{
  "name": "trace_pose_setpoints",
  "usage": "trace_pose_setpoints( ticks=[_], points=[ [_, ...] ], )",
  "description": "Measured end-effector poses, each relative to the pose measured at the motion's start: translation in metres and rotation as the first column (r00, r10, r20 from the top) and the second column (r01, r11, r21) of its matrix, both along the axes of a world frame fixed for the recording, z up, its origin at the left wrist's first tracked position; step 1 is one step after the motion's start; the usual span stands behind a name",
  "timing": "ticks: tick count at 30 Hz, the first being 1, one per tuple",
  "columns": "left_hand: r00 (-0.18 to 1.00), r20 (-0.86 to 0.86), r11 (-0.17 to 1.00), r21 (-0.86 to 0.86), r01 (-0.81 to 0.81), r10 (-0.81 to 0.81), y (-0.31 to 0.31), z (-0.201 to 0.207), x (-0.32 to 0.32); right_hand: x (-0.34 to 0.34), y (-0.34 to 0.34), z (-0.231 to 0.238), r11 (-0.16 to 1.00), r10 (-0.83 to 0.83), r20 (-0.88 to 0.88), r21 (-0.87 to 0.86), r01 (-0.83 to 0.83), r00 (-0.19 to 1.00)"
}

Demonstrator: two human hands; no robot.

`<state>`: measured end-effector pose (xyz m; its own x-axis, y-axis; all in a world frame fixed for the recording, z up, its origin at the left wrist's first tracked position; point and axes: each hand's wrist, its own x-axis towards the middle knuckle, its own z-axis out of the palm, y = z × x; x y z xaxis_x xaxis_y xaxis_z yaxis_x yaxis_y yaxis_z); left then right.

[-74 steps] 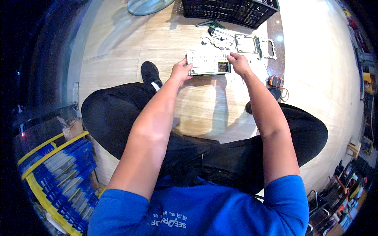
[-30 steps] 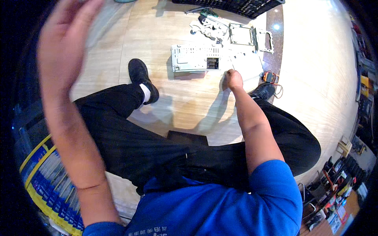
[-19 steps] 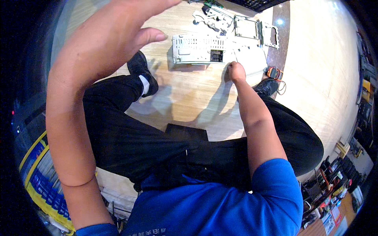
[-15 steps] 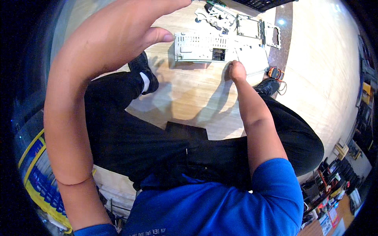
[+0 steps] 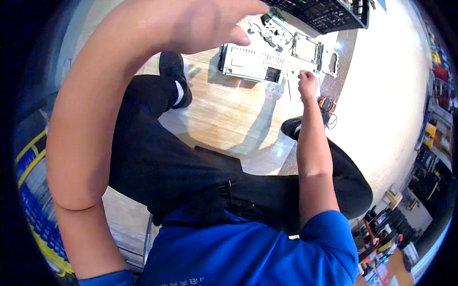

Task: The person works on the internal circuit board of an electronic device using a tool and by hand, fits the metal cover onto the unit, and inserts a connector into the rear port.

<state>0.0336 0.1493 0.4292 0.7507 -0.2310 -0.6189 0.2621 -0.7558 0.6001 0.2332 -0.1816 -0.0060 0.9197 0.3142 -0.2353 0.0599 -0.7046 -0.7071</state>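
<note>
My left hand (image 5: 214, 21) is raised close to the camera, fingers stretched out and holding nothing; its forearm fills the left of the view. My right hand (image 5: 307, 83) reaches down to the wooden floor (image 5: 224, 109). Its fingers are curled at the near right corner of a white metal chassis (image 5: 250, 62) lying flat there. I see nothing inside that fist. Beyond the chassis lie a square metal frame (image 5: 305, 50), a smaller bracket (image 5: 330, 62) and a grey mechanism (image 5: 269, 29).
A black slatted crate (image 5: 324, 12) stands behind the parts. An orange-and-black tool (image 5: 327, 102) lies by my right shoe (image 5: 292, 127); my left shoe (image 5: 174, 76) is left of the chassis. A blue and yellow rack (image 5: 31, 190) sits at the left, cluttered shelves (image 5: 429, 143) at the right.
The chassis, held in both hands before, now lies on the floor. My left hand has let go and risen up toward the camera. My right hand has moved to the chassis's corner.
</note>
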Motion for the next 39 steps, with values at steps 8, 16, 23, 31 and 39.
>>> trace_pose_setpoints(
  ticks=[8,16,23,31,39],
  points=[
    [0.974,0.226,0.982,0.175,-0.066,0.025,0.0,-0.023,-0.024,-0.06,0.101,0.173,0.791,0.609,-0.055,-0.021,-0.611,0.791],
    [0.902,0.417,0.972,0.144,-0.188,0.113,0.012,-0.042,-0.04,-0.103,0.119,0.161,0.661,0.671,-0.145,-0.329,-0.675,0.727],
    [0.915,0.374,0.977,0.082,-0.195,0.151,0.02,-0.038,-0.045,-0.103,0.119,0.144,0.622,0.681,-0.144,-0.403,-0.671,0.718],
    [0.927,0.339,0.963,0.152,-0.222,0.16,0.013,-0.034,-0.045,-0.108,0.124,0.142,0.589,0.695,-0.132,-0.459,-0.665,0.706],
    [0.943,0.307,0.989,0.034,-0.146,0.129,0.019,-0.035,-0.042,-0.109,0.127,0.136,0.604,0.693,-0.12,-0.441,-0.664,0.711]
  ],
)
